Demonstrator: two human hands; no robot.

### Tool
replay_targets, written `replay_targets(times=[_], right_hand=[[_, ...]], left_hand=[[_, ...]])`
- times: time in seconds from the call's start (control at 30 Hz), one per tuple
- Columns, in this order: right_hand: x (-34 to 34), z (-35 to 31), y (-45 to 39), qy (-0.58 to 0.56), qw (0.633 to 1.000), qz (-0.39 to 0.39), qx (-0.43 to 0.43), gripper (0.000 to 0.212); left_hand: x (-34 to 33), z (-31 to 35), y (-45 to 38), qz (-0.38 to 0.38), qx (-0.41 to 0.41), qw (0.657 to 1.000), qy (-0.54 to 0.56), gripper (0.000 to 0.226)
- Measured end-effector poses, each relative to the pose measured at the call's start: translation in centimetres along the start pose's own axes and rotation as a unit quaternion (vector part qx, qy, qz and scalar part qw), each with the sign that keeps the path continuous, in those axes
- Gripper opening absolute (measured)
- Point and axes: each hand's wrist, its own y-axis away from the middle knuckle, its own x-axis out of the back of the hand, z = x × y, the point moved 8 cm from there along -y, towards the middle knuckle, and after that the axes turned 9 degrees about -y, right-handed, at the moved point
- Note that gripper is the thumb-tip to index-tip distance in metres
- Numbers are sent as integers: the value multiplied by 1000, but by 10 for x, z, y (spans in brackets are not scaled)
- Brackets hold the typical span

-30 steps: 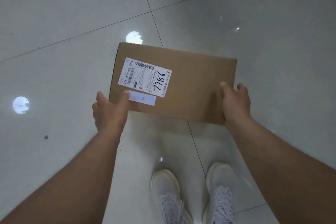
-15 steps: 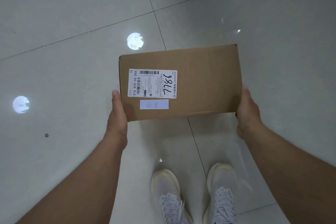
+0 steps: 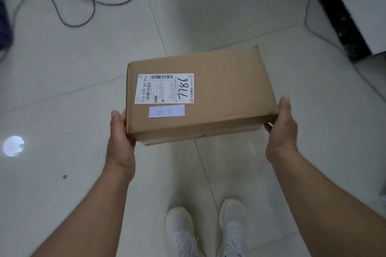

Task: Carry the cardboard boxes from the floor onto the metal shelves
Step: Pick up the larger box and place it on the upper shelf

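A brown cardboard box (image 3: 225, 92) hangs in the air in front of me, above the tiled floor. On its top are a white shipping label marked "7786" and a small pale blue sticker. My left hand (image 3: 120, 140) grips the box's left end, thumb on the edge. My right hand (image 3: 282, 129) grips the right end, fingers under the bottom corner. The box is level and slightly turned. No metal shelf is in view.
A dark cable (image 3: 83, 4) loops over the pale floor tiles (image 3: 52, 89) at the top left. A dark-edged white block (image 3: 344, 21) stands at the top right. My two white shoes (image 3: 206, 231) are below the box. A dark object touches the left edge.
The box has come up closer to the camera and my view has tilted up, bringing the cable and the dark-edged block into sight. Both hands have kept their grip on the ends.
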Motion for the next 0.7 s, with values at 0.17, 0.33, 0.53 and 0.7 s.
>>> replay_targets(times=[0.17,0.33,0.53,0.7], right_hand=[[9,-85,28,-18,999,8,41,64],[16,-168,63,-28,995,-1,92,66],[29,-259,119,-48,987,-53,144,31],[55,-320,170,-73,978,-94,172,39]], left_hand=[[-11,78,33,-22,-47,998,21,56],[-21,165,75,-41,-88,995,33,55],[-4,251,134,-35,-116,992,25,63],[11,314,188,-52,-155,986,17,77]])
